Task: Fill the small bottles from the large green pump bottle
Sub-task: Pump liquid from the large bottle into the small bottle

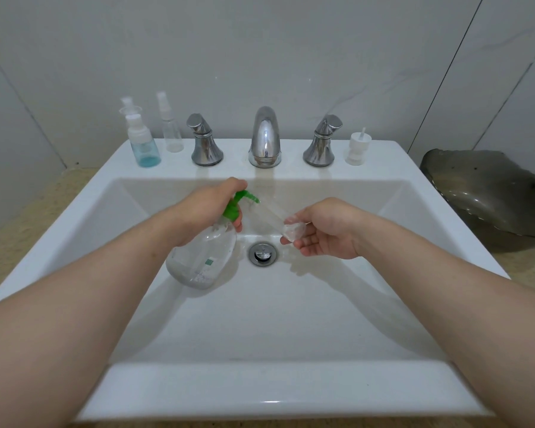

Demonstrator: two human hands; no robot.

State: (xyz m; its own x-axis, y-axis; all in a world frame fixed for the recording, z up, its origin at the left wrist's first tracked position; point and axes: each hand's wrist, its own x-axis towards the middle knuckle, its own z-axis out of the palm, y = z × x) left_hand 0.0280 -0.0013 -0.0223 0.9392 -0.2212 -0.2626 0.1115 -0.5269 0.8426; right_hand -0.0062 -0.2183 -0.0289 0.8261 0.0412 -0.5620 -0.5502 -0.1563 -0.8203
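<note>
My left hand point(204, 211) grips the neck of the large clear pump bottle point(201, 257) with the green pump head point(238, 205), held tilted over the sink basin point(291, 304). Its fingers lie over the pump top. My right hand point(325, 230) holds a small clear bottle point(278, 217) by its base, tilted so its mouth meets the green nozzle. On the sink's back ledge at the left stand a small blue-tinted pump bottle point(144, 143) and a clear spray bottle point(170, 125). A white pump cap point(357, 148) stands on the ledge at the right.
A chrome faucet point(264, 137) with two handles point(203, 140) point(322, 142) lines the back ledge. The drain point(262, 253) sits mid-basin under the hands. A dark glass dish point(491, 193) lies on the counter at the right. Tiled wall stands behind.
</note>
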